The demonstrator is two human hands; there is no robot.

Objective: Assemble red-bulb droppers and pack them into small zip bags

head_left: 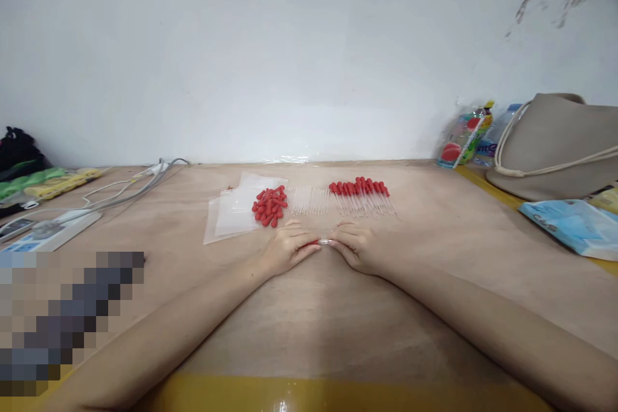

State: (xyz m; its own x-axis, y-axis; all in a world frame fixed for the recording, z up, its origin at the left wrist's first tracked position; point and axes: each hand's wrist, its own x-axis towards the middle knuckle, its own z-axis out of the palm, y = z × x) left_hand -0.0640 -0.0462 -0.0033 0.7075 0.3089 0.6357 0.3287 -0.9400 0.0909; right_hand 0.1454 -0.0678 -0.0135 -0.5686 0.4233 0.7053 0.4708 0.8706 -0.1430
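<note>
My left hand (290, 248) is closed on a red rubber bulb, only a sliver of which shows between thumb and fingers. Opposite it, my right hand (356, 246) pinches a clear thin dropper tube (325, 242) that lines up with the bulb. Both hands rest low over the table. Just beyond my left hand lies a pile of loose red rubber bulbs (269, 206). Bare clear dropper tubes (309, 200) lie in a row beside the pile. Past my right hand, several red-topped droppers (360, 187) are lined up, their tubes pointing toward me.
Clear plastic bags (226, 219) lie under and left of the bulbs. At left are a power strip (62, 228) and cables (145, 180). A beige bag (555, 141), a bottle (454, 145) and a blue packet (570, 225) stand or lie at right. A white wall (299, 51) borders the table.
</note>
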